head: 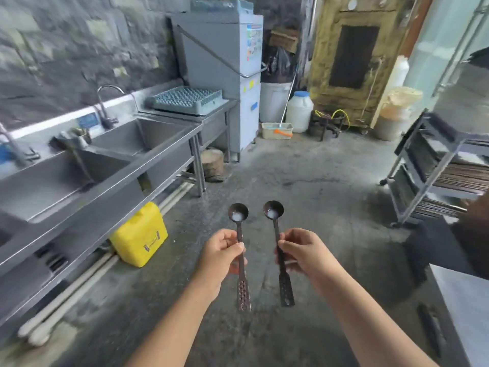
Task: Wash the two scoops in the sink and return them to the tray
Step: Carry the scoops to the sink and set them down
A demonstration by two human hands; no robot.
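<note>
Two dark brown, long-handled plastic scoops are held side by side above the grey concrete floor [304, 181], well apart from the long stainless-steel sink unit [111, 165] that runs along the stone wall. The left hand [221, 254] is closed around the middle of the left scoop [239, 234], thumb pressed on top of the handle; the right hand [304, 251] pinches the middle of the right scoop [276, 229] in the same way. Each scoop's long axis runs nearly straight away from the person: the small round bowls point forward, away from the body and face up, and the flat, widened handle ends, pierced with rows of small holes, point back toward the forearms. The two handles lie almost parallel, spreading slightly at the near ends, and the scoops do not touch each other. Each bowl is shallow and glossy, with a pale patch at its bottom; whether that is residue or a reflection cannot be told.

The sink unit has deep rectangular basins of brushed metal and curved taps at its back edge. Under the sink, on the floor, stands a bright yellow squarish plastic jerrycan [139, 235], beside pale pipes lying along the sink's legs. At the far end of the sink unit a grey-blue pegged dish rack [186, 99] rests on the metal tabletop, next to a tall grey dishwashing machine [225, 62].
</note>
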